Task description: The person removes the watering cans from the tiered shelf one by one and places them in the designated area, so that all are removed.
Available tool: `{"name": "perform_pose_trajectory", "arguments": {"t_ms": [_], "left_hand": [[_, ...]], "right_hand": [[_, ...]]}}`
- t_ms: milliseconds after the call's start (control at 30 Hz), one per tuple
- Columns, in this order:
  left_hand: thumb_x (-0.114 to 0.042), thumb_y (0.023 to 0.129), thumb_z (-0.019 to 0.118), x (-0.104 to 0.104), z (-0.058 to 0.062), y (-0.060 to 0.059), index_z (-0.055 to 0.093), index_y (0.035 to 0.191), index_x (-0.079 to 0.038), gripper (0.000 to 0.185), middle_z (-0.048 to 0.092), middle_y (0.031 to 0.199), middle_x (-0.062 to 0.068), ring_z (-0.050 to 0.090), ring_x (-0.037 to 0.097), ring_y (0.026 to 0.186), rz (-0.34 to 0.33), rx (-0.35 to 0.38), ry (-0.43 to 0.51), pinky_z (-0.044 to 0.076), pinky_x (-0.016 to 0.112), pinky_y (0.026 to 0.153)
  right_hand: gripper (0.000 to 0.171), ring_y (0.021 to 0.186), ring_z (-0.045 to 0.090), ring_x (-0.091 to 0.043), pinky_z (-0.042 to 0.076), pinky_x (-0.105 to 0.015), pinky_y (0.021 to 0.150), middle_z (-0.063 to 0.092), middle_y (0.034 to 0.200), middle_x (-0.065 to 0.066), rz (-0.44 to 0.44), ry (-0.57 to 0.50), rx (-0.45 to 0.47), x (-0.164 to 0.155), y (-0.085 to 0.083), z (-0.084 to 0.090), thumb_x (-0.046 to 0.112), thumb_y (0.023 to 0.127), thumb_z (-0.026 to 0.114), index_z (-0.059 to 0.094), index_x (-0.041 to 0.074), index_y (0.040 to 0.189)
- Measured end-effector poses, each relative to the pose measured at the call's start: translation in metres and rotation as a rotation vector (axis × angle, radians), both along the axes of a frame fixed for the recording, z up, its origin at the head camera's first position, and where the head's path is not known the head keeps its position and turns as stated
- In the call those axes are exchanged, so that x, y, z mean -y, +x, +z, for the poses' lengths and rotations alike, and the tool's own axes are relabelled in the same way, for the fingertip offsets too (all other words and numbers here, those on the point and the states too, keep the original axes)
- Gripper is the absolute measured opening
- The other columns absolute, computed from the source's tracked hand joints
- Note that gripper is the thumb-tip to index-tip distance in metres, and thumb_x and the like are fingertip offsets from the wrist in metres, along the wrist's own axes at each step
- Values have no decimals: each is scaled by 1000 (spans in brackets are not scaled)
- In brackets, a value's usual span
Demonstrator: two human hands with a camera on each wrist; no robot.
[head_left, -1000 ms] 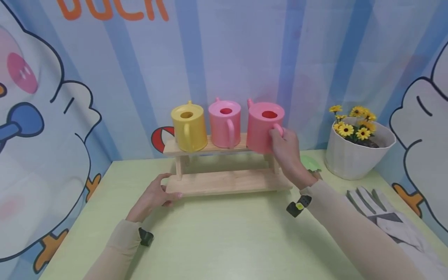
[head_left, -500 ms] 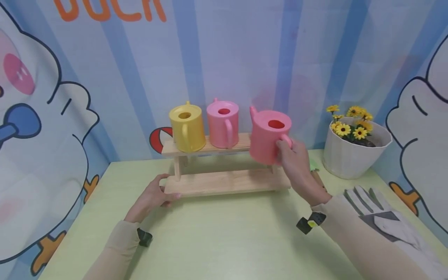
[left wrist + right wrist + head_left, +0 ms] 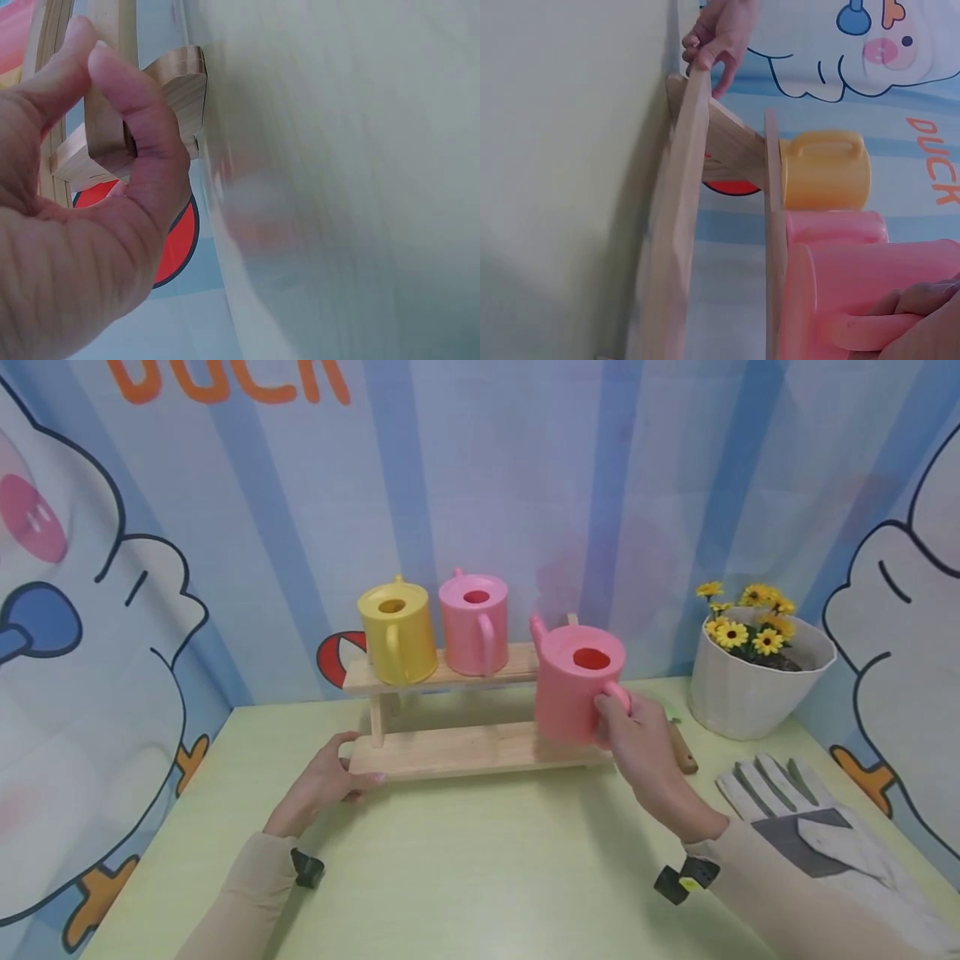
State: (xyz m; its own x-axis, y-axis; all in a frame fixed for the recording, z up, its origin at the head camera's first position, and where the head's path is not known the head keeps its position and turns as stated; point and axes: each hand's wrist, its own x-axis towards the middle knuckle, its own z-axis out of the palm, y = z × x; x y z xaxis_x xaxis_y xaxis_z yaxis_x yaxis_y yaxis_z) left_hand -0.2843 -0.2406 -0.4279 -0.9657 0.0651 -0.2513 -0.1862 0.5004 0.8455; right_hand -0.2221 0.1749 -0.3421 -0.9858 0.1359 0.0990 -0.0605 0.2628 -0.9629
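My right hand (image 3: 624,727) grips the handle of a coral-pink watering can (image 3: 577,687), held upright in front of the right end of a two-shelf wooden rack (image 3: 465,748), below its top shelf. In the right wrist view the same can (image 3: 870,292) fills the lower right, with my fingers (image 3: 922,298) round its handle. A yellow can (image 3: 396,631) and a lighter pink can (image 3: 474,622) stand on the top shelf. My left hand (image 3: 333,775) pinches the left end of the lower shelf (image 3: 184,82) between thumb and fingers (image 3: 146,142).
A white pot of yellow flowers (image 3: 757,681) stands at the back right. White and grey gloves (image 3: 806,822) lie on the green table (image 3: 480,877) at the right. A wooden tool handle (image 3: 684,753) lies behind my right hand. Cartoon curtains close in the back and sides.
My right hand has lifted the coral-pink can off the top shelf and brought it down and toward me. The left hand has stayed on the lower shelf.
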Motion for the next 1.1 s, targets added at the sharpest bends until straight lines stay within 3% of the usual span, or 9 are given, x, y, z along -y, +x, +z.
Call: {"name": "perform_pose_trajectory", "arguments": {"t_ms": [133,200,500,767,1100], "left_hand": [[-14,95,86,0,0,0,17,170,-2,103,66,114,20,64,12,66,5,6,-6,56,25,68],[-15,96,86,0,1,0,16,170,-2,103,66,114,20,64,12,66,1,4,-8,56,26,68],[-16,97,85,0,2,0,16,171,-3,103,66,114,18,64,13,66,-8,1,-24,55,28,70],[-18,97,86,-1,2,0,17,171,-5,102,66,120,20,65,13,67,-7,11,-30,56,28,72],[-19,97,85,1,3,1,14,171,-3,104,66,117,19,66,13,68,-30,15,-16,56,28,73]], "right_hand": [[39,73,50,-16,43,-29,64,45,68,3,-5,5,21,-2,12,-10,30,115,50,49,9,82],[39,68,45,-17,43,-29,63,42,65,2,-4,-6,25,-3,18,-16,27,115,51,48,9,80],[39,80,55,-18,54,-27,79,45,69,0,-5,-16,88,-11,44,-38,25,115,50,48,7,80],[39,77,52,-16,49,-28,75,45,69,0,-47,19,178,-15,59,-55,22,115,50,47,8,79],[38,69,49,-14,41,-27,62,47,68,1,-85,14,223,-22,68,-75,21,114,50,49,8,78]]}}
